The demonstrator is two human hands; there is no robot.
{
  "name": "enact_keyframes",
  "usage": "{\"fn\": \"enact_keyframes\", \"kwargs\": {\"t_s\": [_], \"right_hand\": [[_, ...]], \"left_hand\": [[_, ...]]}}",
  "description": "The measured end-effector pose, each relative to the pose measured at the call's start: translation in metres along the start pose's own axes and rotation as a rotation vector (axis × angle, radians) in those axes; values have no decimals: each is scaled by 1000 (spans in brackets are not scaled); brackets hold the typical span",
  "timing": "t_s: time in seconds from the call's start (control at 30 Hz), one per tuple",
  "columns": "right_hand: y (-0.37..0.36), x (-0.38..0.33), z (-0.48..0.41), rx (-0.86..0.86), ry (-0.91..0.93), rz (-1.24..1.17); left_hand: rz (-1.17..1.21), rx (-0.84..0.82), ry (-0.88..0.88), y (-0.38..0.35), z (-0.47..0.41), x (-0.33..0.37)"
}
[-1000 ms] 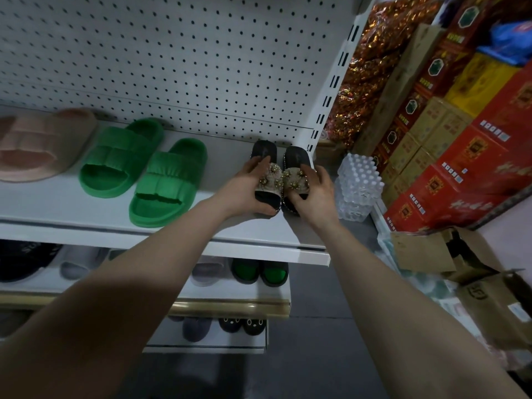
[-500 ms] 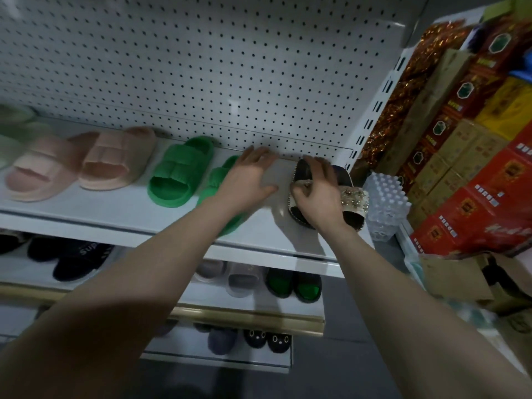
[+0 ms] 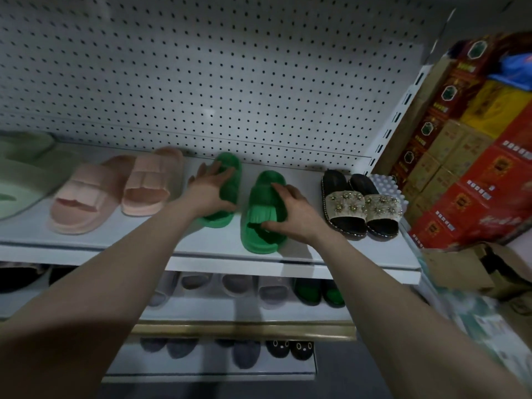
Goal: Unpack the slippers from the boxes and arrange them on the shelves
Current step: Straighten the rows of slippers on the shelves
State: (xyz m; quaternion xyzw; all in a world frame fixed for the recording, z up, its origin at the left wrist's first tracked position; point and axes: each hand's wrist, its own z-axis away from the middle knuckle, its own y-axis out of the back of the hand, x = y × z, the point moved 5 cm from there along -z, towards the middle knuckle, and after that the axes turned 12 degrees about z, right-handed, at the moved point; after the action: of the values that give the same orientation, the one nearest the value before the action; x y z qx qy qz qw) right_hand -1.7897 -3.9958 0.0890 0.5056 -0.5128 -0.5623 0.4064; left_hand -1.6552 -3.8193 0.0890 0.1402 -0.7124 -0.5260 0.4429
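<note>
Mid-shelf, one slipper to each hand: the left hand (image 3: 211, 191) curls over the strap of the left green slipper (image 3: 230, 165), while the right hand (image 3: 298, 216) pinches the strap of the right green slipper (image 3: 260, 240), thumb tucked under it. They lie apart at different angles, so likely squaring the pair up. White shelf (image 3: 230, 263) beneath, pink slippers (image 3: 115, 191) on the left, jewelled black slippers (image 3: 359, 203) on the right, pegboard (image 3: 230, 82) behind them all — red cartons (image 3: 489, 182) stacked beyond

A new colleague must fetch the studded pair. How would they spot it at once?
On the top shelf below the white pegboard, go to the right end. The black-soled pair there has beige straps; unlike the plain green slippers and pink slippers to its left, its straps are studded with beads.
</note>
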Motion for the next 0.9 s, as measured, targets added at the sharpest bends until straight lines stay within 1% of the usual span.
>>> {"fn": "enact_keyframes", "kwargs": {"t_s": [0.1,0.2,0.4,0.53,0.67,0.77,0.9], "right_hand": [[-3,-5,-2,13,-47,-7],[-9,-10,-4,35,-84,13],[-12,-17,-9,33,-158,5],[-12,-20,-11,32,-204,16],[-14,-19,-10,20,-244,19],[-14,-21,-10,11,-249,16],[-13,-22,-6,18,-243,25]], "left_hand": [[3,-38,-36,0,-1,-8],[-1,-19,-58,2,-6,-14],[-11,-45,-47,-5,-21,-25],[27,-8,-68,-6,-25,-26],[47,-4,-112,-11,-20,-23],[41,23,-186,-14,-11,-20],[49,33,-214,-15,5,-8]]}}
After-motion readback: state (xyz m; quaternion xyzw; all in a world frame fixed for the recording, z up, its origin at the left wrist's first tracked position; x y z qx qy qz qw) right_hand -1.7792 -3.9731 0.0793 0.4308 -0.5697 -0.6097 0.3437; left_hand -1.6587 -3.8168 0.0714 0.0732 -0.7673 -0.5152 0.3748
